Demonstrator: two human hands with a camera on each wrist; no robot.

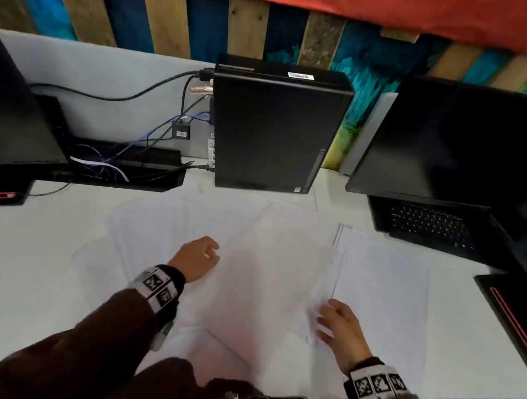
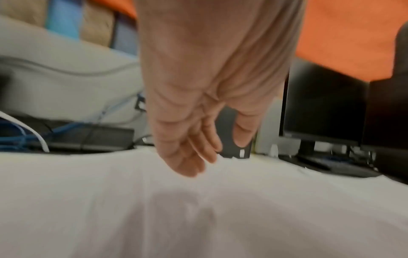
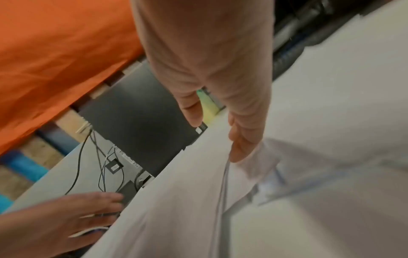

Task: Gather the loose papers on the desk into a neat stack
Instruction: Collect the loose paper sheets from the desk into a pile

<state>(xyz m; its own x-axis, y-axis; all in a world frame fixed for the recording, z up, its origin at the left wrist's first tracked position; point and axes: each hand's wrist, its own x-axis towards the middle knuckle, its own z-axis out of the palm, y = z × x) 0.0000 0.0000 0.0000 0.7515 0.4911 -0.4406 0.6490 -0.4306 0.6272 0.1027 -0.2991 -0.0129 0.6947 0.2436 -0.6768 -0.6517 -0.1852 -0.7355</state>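
Several white papers (image 1: pixel 266 257) lie spread and overlapping across the middle of the white desk (image 1: pixel 9 255). A more squared pile of sheets (image 1: pixel 379 281) lies at their right. My left hand (image 1: pixel 213 252) hovers just over the left part of the spread, fingers loosely curled and holding nothing; in the left wrist view the left hand (image 2: pixel 205 153) hangs above the papers (image 2: pixel 198 209). My right hand (image 1: pixel 324 318) rests straight fingers on a sheet's edge near the pile. In the right wrist view the right hand (image 3: pixel 216 139) touches a raised paper edge (image 3: pixel 226 167), thumb apart.
A black computer tower (image 1: pixel 279 127) stands behind the papers. A black monitor (image 1: pixel 467 145) with a keyboard (image 1: pixel 430 225) under it is at the right, its base (image 1: pixel 514 320) near the pile. Another monitor (image 1: pixel 3 110) and a cable tray (image 1: pixel 123 166) sit at the left.
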